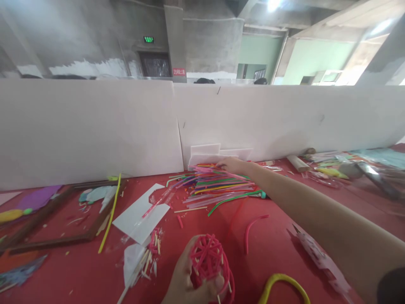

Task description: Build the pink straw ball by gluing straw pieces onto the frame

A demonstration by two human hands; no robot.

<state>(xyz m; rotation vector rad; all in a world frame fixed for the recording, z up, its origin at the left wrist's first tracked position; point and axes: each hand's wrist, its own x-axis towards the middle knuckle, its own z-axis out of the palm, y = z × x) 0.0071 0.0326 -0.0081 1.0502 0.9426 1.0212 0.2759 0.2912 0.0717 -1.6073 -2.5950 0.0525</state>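
My left hand is closed around a small pink-red cage-like piece, built of thin strips crossing in a star on top, with pale wooden sticks poking out below. My right arm stretches far forward over the table. At its end, my right hand touches the back of a heap of coloured drinking straws, mostly pink, purple and green. Its fingertips are small and partly lost among the straws, so a grip cannot be made out. A bent pink straw lies by itself between the two hands.
White foam boards wall off the back. Leftward are a brown frame, a yellow strip, white card and short sticks. A yellow loop and a pointed tool lie on the right.
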